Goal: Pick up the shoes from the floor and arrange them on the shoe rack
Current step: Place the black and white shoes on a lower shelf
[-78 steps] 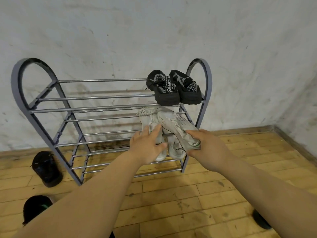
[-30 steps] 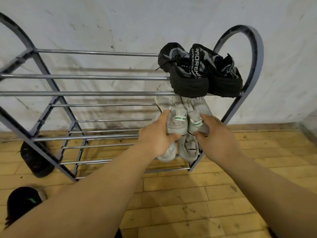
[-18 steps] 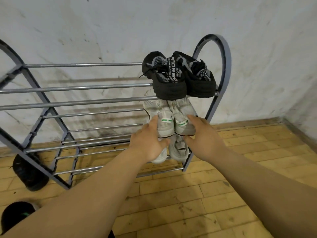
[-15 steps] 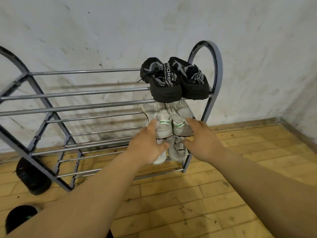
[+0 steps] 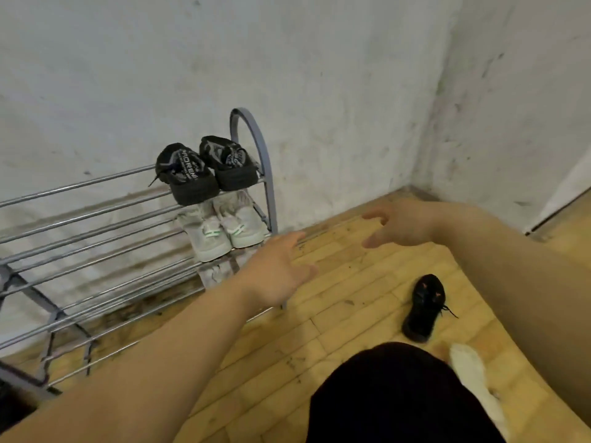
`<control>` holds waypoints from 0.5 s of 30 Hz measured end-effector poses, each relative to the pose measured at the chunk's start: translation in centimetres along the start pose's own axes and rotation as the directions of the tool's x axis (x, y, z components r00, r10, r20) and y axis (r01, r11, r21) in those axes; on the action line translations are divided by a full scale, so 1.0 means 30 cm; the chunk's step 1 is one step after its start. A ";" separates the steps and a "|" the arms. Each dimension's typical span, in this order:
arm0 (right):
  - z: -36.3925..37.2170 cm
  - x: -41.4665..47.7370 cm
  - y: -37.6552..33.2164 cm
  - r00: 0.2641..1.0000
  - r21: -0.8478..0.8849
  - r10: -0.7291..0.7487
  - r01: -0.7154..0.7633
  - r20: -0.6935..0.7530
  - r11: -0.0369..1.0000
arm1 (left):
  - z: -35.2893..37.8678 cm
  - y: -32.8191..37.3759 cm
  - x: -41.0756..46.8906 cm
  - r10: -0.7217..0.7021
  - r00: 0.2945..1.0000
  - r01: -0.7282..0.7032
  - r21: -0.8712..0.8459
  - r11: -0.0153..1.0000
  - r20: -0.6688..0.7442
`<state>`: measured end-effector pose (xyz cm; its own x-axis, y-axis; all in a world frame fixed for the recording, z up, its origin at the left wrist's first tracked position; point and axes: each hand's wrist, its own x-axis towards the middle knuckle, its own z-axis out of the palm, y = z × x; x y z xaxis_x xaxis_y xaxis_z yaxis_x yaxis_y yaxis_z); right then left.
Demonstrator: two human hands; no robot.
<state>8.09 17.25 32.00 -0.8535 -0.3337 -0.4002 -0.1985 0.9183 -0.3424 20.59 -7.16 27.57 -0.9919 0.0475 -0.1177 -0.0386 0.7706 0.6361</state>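
A grey metal shoe rack [image 5: 267, 174] stands against the wall. A black pair of shoes [image 5: 204, 169] sits at the right end of its top shelf. A white pair with green stripes [image 5: 222, 230] rests on the shelf below, and another pale pair [image 5: 216, 273] shows partly under that. A single black shoe [image 5: 423, 306] lies on the wooden floor to the right. My left hand [image 5: 276, 271] hovers open in front of the rack's right end. My right hand [image 5: 401, 223] is open above the floor, up and left of the black shoe. Both hands hold nothing.
A white shoe or foot [image 5: 473, 383] shows blurred at the lower right, next to my dark-clothed knee [image 5: 393, 398]. The room corner [image 5: 422, 187] is just right of the rack. The rack's left shelves carry nothing visible.
Both hands have let go of the white pair, which now rests on the second shelf, and drawn back open. My view has swung right, showing a black shoe on the floor.
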 end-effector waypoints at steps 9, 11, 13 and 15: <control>0.439 -0.288 0.784 0.885 0.161 0.423 -0.454 0.195 0.876 | 0.429 0.601 0.120 0.316 0.799 -0.542 0.387 0.746 0.511; 0.587 -0.337 0.881 0.832 0.246 0.499 -0.550 0.240 0.798 | 0.557 0.629 0.134 0.295 0.728 -0.615 0.401 0.679 0.619; 0.748 -0.377 0.952 0.765 0.335 0.583 -0.644 0.274 0.688 | 0.673 0.618 0.137 0.245 0.661 -0.659 0.392 0.642 0.709; 0.940 -0.413 1.027 0.671 0.382 0.689 -0.734 0.275 0.562 | 0.753 0.587 0.140 0.182 0.603 -0.672 0.372 0.640 0.776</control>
<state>26.13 43.68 2.42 -0.5769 0.3507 -0.7377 0.6991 0.6791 -0.2238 18.46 20.97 21.06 -0.5117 0.6622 -0.5475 0.6867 0.6981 0.2025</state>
